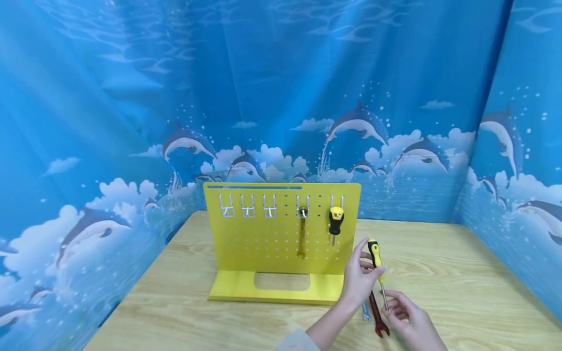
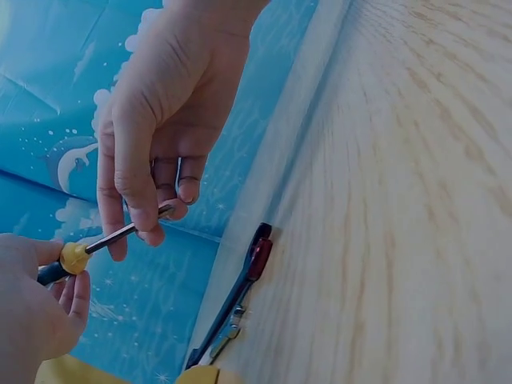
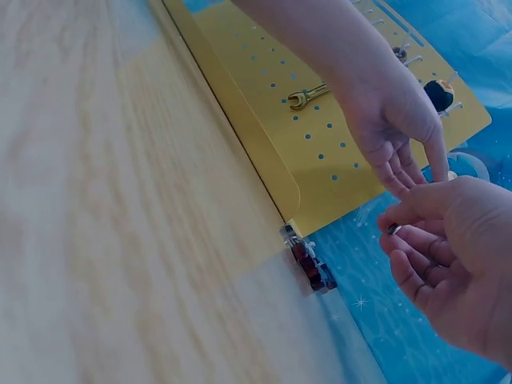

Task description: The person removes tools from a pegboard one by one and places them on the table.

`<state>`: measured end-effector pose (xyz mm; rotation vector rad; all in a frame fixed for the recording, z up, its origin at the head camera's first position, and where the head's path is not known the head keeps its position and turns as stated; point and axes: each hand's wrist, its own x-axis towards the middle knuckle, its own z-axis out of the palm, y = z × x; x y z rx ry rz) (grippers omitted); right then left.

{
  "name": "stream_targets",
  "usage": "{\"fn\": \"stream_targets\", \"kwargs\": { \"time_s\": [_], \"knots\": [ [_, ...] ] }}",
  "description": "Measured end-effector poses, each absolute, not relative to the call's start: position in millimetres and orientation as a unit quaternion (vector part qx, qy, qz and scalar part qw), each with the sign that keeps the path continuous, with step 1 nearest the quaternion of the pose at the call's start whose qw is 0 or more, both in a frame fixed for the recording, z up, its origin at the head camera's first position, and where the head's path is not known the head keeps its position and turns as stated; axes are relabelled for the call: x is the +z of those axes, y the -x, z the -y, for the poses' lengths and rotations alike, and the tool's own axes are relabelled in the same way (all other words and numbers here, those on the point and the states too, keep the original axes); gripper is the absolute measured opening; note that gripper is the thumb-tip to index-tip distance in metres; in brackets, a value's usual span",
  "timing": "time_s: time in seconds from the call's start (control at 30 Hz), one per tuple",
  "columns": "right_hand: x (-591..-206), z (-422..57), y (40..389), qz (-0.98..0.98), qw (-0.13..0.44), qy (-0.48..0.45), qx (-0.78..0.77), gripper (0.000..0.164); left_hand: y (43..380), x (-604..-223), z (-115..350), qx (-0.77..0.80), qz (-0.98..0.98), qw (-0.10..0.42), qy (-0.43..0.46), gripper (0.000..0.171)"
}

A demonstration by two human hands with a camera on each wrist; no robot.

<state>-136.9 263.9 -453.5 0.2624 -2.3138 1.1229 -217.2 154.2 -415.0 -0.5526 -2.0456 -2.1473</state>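
Driver (image 1: 376, 253) is held off the board (image 1: 263, 239), handle up, slightly tilted: handle gripped between thumb and fingers of the left hand (image 1: 357, 280), shaft end pinched by the fingertips of the right hand (image 1: 408, 317). Job judged part done. Beyond and left of the left fingers, a gold wrench (image 1: 302, 237) and a second driver (image 1: 336, 223) are already hung. Farther left of those fingers, three bare hooks (image 1: 248, 212) are left unfilled. Not yet hung: the held driver, plus a blue wrench (image 1: 366, 313) and a red wrench (image 1: 376, 316), lying below the left fingers, just left of the right fingers, on the table (image 1: 443, 273). Whether anything more is left cannot be told.
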Motion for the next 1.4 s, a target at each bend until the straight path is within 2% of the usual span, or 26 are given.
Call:
{"fn": "stream_targets", "kwargs": {
  "time_s": [0.27,0.67,1.17,1.4],
  "knots": [
    [-462,-270,138,0.871,0.268,-0.082,0.404,0.037,227,-431,-160,-0.724,0.672,0.039,0.155,0.068],
    [-473,-277,140,0.870,0.255,-0.124,0.404,0.035,239,-456,-158,-0.693,0.688,0.042,0.211,0.064],
    [-471,-275,139,0.901,0.193,-0.011,0.388,0.039,246,-469,-163,-0.673,0.709,0.008,0.212,0.066],
    [-469,-276,139,0.911,0.167,0.004,0.377,0.038,249,-472,-165,-0.661,0.718,0.006,0.217,0.066]
  ]
}}
